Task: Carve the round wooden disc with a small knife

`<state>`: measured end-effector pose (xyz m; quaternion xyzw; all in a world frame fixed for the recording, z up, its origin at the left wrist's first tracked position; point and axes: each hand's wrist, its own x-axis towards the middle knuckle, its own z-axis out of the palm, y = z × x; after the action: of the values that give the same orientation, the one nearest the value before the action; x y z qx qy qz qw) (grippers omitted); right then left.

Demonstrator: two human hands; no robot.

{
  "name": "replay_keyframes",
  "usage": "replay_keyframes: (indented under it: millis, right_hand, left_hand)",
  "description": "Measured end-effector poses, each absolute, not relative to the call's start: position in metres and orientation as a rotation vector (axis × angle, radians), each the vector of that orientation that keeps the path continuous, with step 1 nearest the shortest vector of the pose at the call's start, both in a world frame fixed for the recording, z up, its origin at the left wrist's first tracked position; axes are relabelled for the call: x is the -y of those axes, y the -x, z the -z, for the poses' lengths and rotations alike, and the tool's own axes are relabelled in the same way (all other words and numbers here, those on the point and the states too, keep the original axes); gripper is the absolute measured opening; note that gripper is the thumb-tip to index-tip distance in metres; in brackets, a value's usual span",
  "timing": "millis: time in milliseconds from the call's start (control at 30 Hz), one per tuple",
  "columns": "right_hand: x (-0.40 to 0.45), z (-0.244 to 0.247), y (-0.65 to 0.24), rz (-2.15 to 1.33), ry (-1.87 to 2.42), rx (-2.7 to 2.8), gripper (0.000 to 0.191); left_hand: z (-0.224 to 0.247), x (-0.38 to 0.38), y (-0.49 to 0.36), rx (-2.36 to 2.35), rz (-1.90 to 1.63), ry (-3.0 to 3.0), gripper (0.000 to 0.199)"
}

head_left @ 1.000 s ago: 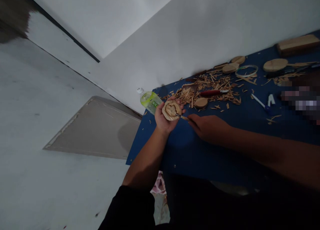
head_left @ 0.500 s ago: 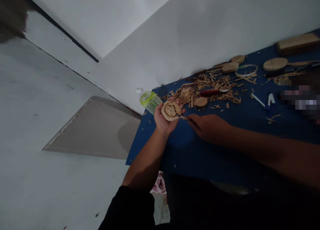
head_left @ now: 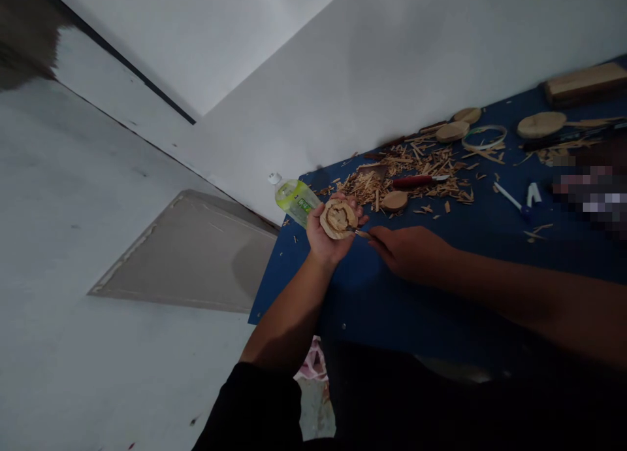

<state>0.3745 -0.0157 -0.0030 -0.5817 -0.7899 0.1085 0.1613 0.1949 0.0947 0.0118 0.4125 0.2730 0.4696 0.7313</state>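
A round, pale wooden piece [head_left: 337, 218] with a rough hollow in its face rests in my left hand [head_left: 326, 243], whose fingers and thumb wrap round its edge. My right hand [head_left: 409, 250] is closed on a thin carving tool [head_left: 363, 233]. The tool's metal tip touches the right side of the piece, at the rim of the hollow. Just behind my left hand lies a bottle with a yellow-green label [head_left: 298, 200].
On the blue table [head_left: 289, 268] lie a heap of wood shavings [head_left: 365, 188], a red-handled knife [head_left: 414, 182], a small wooden disc [head_left: 394, 200], a white ring [head_left: 484, 137], more discs, a white pen [head_left: 508, 196] and a wooden block [head_left: 585, 83]. A white wall stands behind.
The wooden piece has tilted slightly in my left hand, and both hands appear a little further right, partly with a small shift of the whole view.
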Motion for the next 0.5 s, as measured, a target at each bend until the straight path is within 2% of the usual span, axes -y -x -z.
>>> replay_keyframes:
  millis: [333, 500]
  right_hand:
    - [0.023, -0.009, -0.369, -0.407, 1.671, 2.194, 0.039]
    - [0.026, -0.021, -0.37, -0.443, 1.676, 2.237, 0.038]
  left_hand:
    - [-0.015, -0.082, -0.204, -0.5, -0.984, -0.968, 0.028]
    - [-0.015, -0.081, -0.204, -0.513, -0.935, -1.059, 0.026]
